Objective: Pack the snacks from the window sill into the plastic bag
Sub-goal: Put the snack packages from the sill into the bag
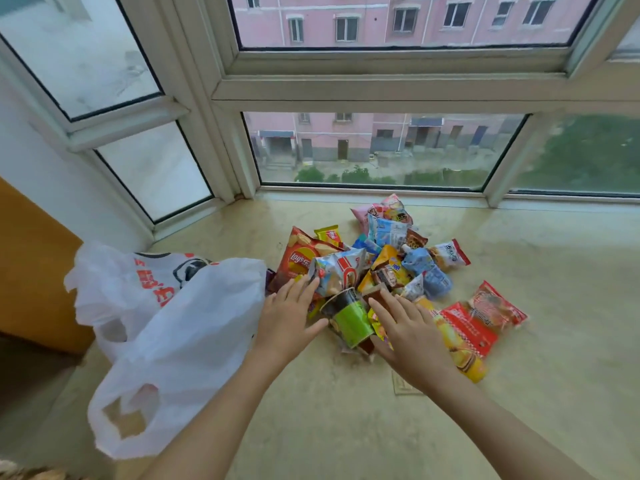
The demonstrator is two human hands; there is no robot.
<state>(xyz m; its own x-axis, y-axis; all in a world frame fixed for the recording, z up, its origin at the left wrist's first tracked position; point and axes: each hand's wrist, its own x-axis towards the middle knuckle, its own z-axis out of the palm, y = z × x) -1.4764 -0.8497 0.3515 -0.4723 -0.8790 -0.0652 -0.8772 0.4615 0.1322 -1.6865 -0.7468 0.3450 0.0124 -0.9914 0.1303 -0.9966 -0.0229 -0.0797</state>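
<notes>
A heap of several snack packets lies on the beige window sill [519, 341]. A green cup snack [349, 322] lies on its side at the heap's near edge. A red chips bag [299, 259] is at the heap's left, and red packets [485, 317] at its right. A white plastic bag [180, 327] with red print lies open-handled to the left. My left hand [287, 317] hovers flat, fingers spread, between the bag and the cup. My right hand [408, 329] is spread over the packets just right of the cup. Neither hand holds anything.
Window frames and glass [374, 150] stand right behind the heap. A white wall and an orange panel [31, 265] are at the left, beyond the sill's edge. A small square plate [403, 386] is set into the sill near my right wrist.
</notes>
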